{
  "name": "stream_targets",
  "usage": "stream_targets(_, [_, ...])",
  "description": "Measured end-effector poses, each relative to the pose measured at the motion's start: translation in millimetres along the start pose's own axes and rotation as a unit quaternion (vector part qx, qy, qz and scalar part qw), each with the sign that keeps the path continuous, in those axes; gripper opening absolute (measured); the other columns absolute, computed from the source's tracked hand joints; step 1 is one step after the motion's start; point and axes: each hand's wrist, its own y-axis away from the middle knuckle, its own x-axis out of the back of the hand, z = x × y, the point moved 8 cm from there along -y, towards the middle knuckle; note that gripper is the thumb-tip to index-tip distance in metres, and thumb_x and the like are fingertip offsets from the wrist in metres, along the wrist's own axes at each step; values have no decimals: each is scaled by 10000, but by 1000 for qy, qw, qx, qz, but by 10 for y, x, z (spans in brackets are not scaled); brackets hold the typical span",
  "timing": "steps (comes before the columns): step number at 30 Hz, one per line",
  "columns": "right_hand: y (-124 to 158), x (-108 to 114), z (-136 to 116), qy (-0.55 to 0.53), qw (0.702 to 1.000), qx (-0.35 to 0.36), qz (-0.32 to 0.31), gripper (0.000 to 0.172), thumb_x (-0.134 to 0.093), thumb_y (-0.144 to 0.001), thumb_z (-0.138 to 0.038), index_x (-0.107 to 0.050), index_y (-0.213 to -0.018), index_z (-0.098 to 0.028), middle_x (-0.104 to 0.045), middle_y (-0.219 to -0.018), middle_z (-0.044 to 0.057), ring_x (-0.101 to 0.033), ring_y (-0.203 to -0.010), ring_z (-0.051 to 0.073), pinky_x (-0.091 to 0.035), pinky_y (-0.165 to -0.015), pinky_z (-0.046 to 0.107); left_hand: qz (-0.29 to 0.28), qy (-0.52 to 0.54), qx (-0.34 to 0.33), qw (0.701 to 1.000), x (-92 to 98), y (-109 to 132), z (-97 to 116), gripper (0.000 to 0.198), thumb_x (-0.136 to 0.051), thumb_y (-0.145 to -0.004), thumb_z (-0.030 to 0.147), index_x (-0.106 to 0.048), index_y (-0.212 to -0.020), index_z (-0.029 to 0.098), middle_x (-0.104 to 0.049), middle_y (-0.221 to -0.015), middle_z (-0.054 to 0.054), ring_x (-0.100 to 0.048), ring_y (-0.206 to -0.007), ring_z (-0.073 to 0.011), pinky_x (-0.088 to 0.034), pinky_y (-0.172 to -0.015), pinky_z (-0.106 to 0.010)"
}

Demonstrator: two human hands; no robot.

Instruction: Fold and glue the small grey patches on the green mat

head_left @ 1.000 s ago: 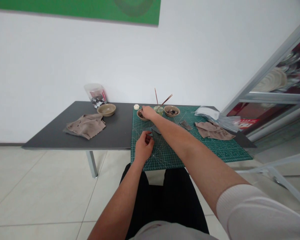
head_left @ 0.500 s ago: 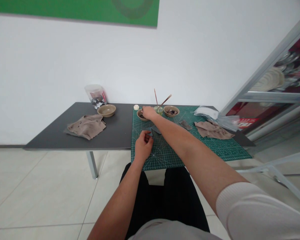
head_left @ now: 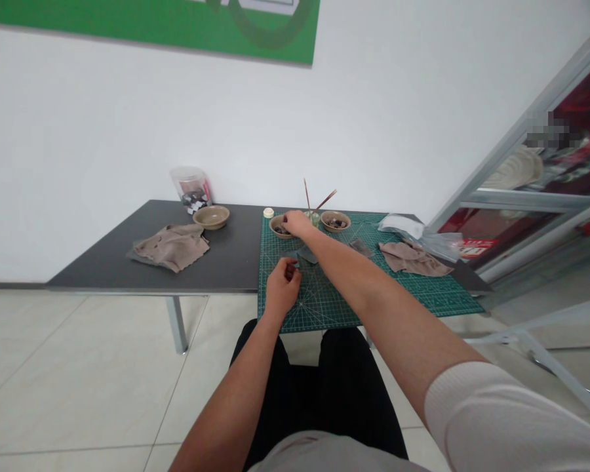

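My right hand [head_left: 299, 224] reaches over the rim of a small brown bowl [head_left: 275, 232] holding dark bits. Its fingers are closed together in the bowl, and what they pinch is hidden. Nearer to me, my left hand [head_left: 282, 287] rests low over the green cutting mat [head_left: 334, 314], with fingers curled and pressed around something too small to make out. A flat grey piece [head_left: 307, 254] lies just beyond it on the mat, partly under my right forearm. Behind my right hand stands a glass jar [head_left: 314, 217] with two thin brushes [head_left: 324, 200] in it.
Another bowl of bits [head_left: 335, 221] sits right of the jar. A brown cloth [head_left: 413, 258] and a clear plastic bag [head_left: 437, 240] lie at the right. On the dark table's left are a second cloth [head_left: 172, 246], an empty bowl [head_left: 211, 217] and a plastic tub [head_left: 191, 189].
The view has shifted slightly. My right hand's fingers have moved a little within the same bowl; my left hand has stayed in place.
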Motion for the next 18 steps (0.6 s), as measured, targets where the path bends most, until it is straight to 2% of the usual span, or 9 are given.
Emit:
stream_targets(3, [36,40,11,-8,1000,-21,8,293,-533,-887,-281,-691,-1084,-132,-688,-1163,174,-643,-1089,268,-481,-898,319,1,-2,1,1000,3,2,1,189,-531,-820,164,-584,-1000,192,-608,-772,11,-562,-667,-123,-434,-639,-241])
stream_targets(6, [138,164,18,-25,998,-44,41,302,-518,-899,-315,-680,-1096,-153,-692,-1155,156,-644,-1076,262,-482,-889,322,16,3,-12,1000,20,-5,-4,230,-496,-852,164,-582,-1063,194,-627,-822,-7,-584,-720,-136,-460,-698,-264])
stream_targets(11, [393,348,-55,-50,995,-13,79,337,-471,-940,-388,-660,-1130,-183,-709,-1105,120,-639,-1067,244,-467,-907,317,58,18,-44,997,61,-34,-28,349,-444,-891,168,-522,-1230,194,-634,-1025,-60,-609,-880,-160,-491,-839,-323])
stream_targets(16, [500,390,-9,-41,995,-29,83,329,-481,-936,-388,-671,-1124,-196,-706,-1118,119,-644,-1057,255,-473,-880,326,52,24,-45,997,24,-48,-76,332,-456,-895,182,-522,-1220,186,-626,-1023,-66,-608,-863,-158,-509,-854,-343])
stream_targets(18, [528,407,7,-50,995,-39,79,330,-503,-922,-395,-686,-1105,-189,-708,-1114,124,-647,-1045,256,-469,-871,320,68,37,-51,996,41,-42,-84,343,-463,-900,199,-502,-1240,183,-603,-1112,-92,-614,-906,-163,-520,-861,-352])
